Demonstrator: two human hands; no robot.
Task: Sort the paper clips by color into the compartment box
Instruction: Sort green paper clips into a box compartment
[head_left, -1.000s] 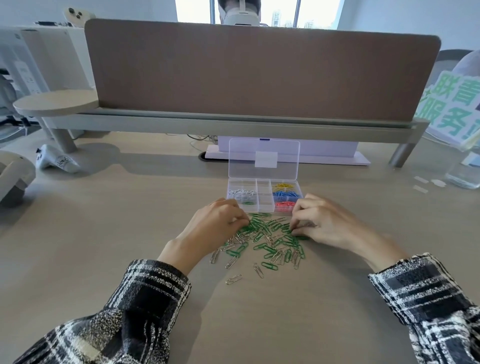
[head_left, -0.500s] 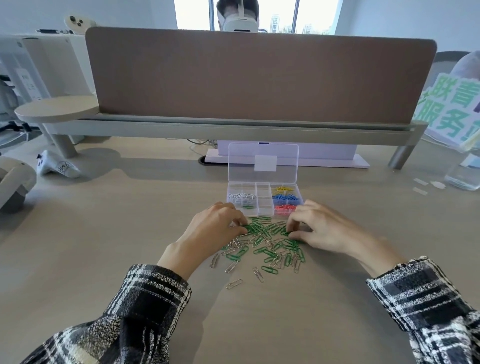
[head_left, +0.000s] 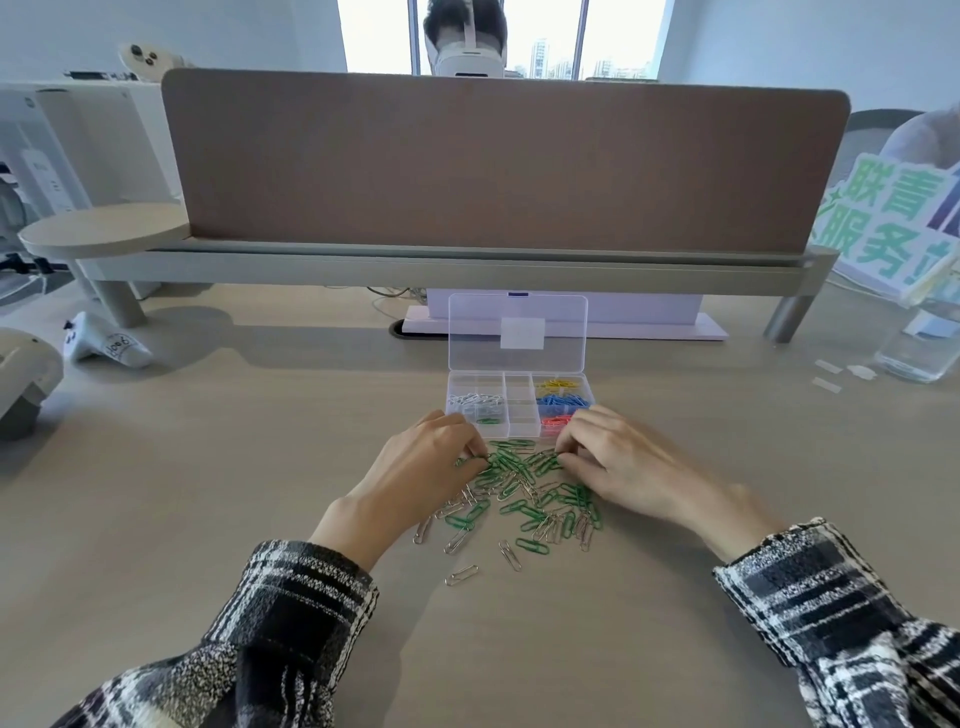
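A pile of green and silver paper clips (head_left: 524, 493) lies on the desk in front of a clear compartment box (head_left: 519, 410) with its lid up. The box holds silver clips (head_left: 475, 399) and a green one (head_left: 487, 421) on the left, and yellow (head_left: 558, 384), blue (head_left: 563, 401) and red clips (head_left: 555, 420) on the right. My left hand (head_left: 421, 467) rests at the pile's left edge, its fingertips pinching green clips. My right hand (head_left: 618, 462) sits at the pile's right edge, fingers curled, pinching at green clips.
A brown divider panel (head_left: 504, 161) on a grey rail crosses the back of the desk, with a person behind it. A white controller (head_left: 104, 345) lies at the far left, a clear bottle (head_left: 919, 353) and a green-lettered sign (head_left: 893, 223) at the far right.
Both hands have edged slightly toward each other over the top of the pile, gathering green clips. The box has not moved.
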